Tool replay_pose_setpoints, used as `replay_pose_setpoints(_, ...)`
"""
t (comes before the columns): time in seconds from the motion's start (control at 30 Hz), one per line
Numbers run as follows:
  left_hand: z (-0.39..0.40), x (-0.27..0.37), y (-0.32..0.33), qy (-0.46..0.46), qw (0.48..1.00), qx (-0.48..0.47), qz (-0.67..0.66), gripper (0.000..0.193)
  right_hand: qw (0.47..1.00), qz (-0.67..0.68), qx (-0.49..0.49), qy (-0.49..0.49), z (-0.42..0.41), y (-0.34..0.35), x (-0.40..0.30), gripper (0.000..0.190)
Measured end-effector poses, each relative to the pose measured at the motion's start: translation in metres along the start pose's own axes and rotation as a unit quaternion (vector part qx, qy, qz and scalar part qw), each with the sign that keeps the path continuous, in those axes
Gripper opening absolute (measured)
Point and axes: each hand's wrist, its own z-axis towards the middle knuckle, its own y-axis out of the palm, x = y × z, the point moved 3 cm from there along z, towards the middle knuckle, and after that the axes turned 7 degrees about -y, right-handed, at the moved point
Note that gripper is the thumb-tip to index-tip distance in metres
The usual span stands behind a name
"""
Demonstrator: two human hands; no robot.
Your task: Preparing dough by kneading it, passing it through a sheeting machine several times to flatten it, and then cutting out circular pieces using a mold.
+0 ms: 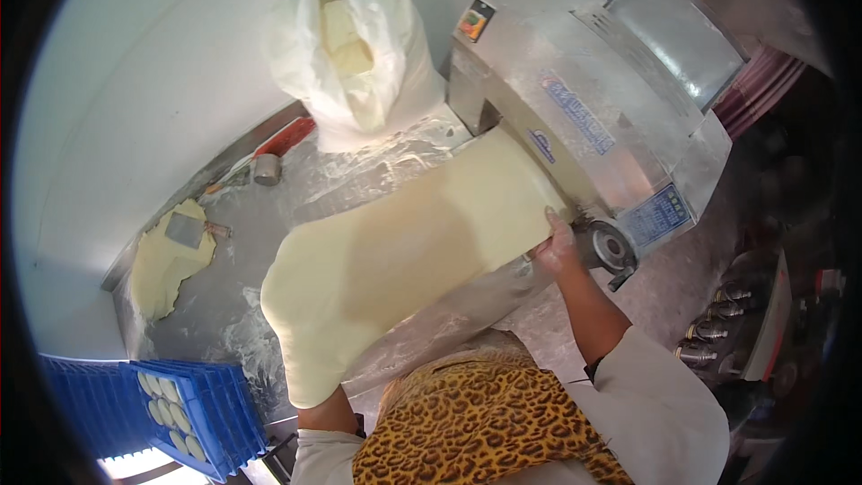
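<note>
A long, wide sheet of pale dough (417, 236) stretches from the metal dough sheeter (572, 94) across the floured metal table. My right hand (557, 242) is at the sheet's near edge, close to the sheeter, with the thumb on top and the other fingers partly out of sight beneath. The left end of the sheet drapes over my left forearm and covers my left hand, so its fingers cannot be seen. A black hand wheel (611, 247) sits on the sheeter's side, just right of my right hand.
An open white sack (417, 60) stands behind the dough. At left lie a dough scrap (158, 276), a scraper (184, 230) and a metal cylinder (267, 170). Blue crates (236, 411), one holding round dough pieces (165, 411), stand at the lower left.
</note>
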Motion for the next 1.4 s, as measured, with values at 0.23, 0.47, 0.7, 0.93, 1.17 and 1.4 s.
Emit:
replay_pose_setpoints(0.23,-0.040,0.055,-0.095,0.033,0.998,0.039,0.038,0.050,0.971,-0.207,0.083,-0.090,-0.013,-0.012,0.012,0.034)
replay_pose_setpoints(0.47,-0.081,0.120,-0.170,0.101,0.981,0.116,0.120,0.053,0.812,-0.583,-0.017,-0.031,-0.104,0.018,0.112,0.033)
replay_pose_setpoints(0.7,-0.111,0.167,-0.133,0.201,0.925,0.163,0.278,0.055,0.716,-0.631,-0.102,0.280,-0.159,0.020,0.210,0.043)
replay_pose_setpoints(0.93,-0.051,0.053,-0.083,0.242,0.777,0.136,0.565,0.058,0.553,-0.808,-0.077,-0.190,-0.066,-0.002,0.155,0.050)
replay_pose_setpoints(1.17,-0.008,-0.129,-0.073,0.161,0.622,0.054,0.765,0.075,0.893,-0.445,0.042,-0.058,-0.013,-0.005,0.184,0.053)
replay_pose_setpoints(1.4,-0.080,-0.060,-0.087,-0.003,0.920,-0.057,0.389,0.091,0.768,-0.568,-0.265,0.128,-0.179,0.176,0.314,0.029)
